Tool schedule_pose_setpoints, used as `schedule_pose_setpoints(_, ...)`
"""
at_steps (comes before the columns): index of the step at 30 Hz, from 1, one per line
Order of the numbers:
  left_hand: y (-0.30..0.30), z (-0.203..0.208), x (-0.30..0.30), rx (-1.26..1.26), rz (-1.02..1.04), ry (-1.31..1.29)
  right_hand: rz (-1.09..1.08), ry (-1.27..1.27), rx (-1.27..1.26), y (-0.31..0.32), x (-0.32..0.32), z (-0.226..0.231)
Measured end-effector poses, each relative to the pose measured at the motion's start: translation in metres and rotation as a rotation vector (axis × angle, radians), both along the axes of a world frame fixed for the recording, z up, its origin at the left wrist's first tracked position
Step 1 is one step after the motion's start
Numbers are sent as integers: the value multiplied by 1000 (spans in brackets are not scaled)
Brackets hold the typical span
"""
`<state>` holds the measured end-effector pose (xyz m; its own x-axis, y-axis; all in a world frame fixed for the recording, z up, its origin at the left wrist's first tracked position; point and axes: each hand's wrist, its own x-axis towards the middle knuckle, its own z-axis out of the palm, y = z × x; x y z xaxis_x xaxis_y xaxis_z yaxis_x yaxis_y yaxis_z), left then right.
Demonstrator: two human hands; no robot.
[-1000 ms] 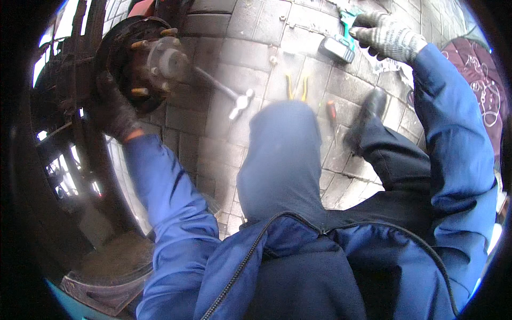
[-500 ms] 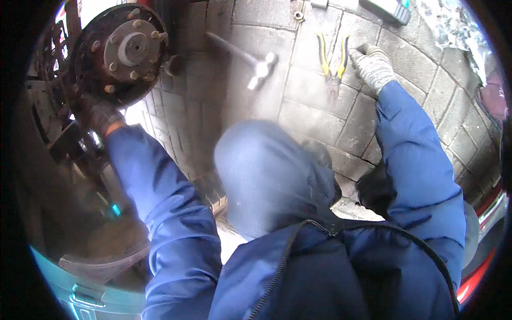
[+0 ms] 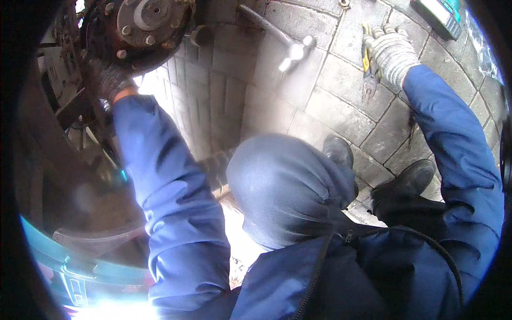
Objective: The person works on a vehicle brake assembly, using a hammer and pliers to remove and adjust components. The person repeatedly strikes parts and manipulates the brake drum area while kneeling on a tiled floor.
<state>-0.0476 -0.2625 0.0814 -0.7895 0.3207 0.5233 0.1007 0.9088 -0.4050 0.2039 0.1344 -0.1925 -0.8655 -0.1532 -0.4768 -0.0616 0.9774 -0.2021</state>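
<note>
My right hand (image 3: 393, 54), in a pale striped knit glove, reaches down to the pliers (image 3: 369, 88) on the paving. Its fingers are spread over one of the yellow-and-black handles and hide it; the other handle and the jaws show. My left hand (image 3: 110, 76), in a dark glove with an orange cuff, is at the lower edge of a rusty wheel hub (image 3: 154, 24) ringed with studs. Shadow and the hub's parts hide its fingers. Between my hands, a hammer (image 3: 297, 52) lies on the paving, nearer the hub than the pliers.
A dark box with a teal part (image 3: 438, 17) sits at the far right, beside clear plastic wrapping (image 3: 484, 50). A small metal ring (image 3: 344, 4) lies at the far edge. Near left is a teal body panel (image 3: 101, 274). My dark shoes (image 3: 410, 178) stand on the paving.
My right hand has moved from beside the pliers onto a handle, its fingers spreading. The handles look closer together. The view has shifted; my left hand stays by the hub.
</note>
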Motion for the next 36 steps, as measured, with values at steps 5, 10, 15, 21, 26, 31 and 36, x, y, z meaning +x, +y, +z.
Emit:
schedule_pose_setpoints(5,22,2,12,218,47,-106,127,-89,34,5,7,18)
schedule_pose_setpoints(10,32,4,19,353,76,-188,184,-232,-26,9,15,18)
schedule_pose_setpoints(15,36,5,19,322,61,-139,80,-234,-53,-4,22,8)
schedule_pose_setpoints(21,35,5,17,287,62,-118,-65,-280,-419,-23,4,42)
schedule_pose_setpoints(26,36,5,18,247,65,-98,-292,-259,-911,-68,-29,86)
schedule_pose_setpoints(31,52,6,27,155,84,-69,-257,-482,-1222,-116,-58,108)
schedule_pose_setpoints(36,70,7,45,-67,225,-51,-334,-604,-1568,-141,-73,116)
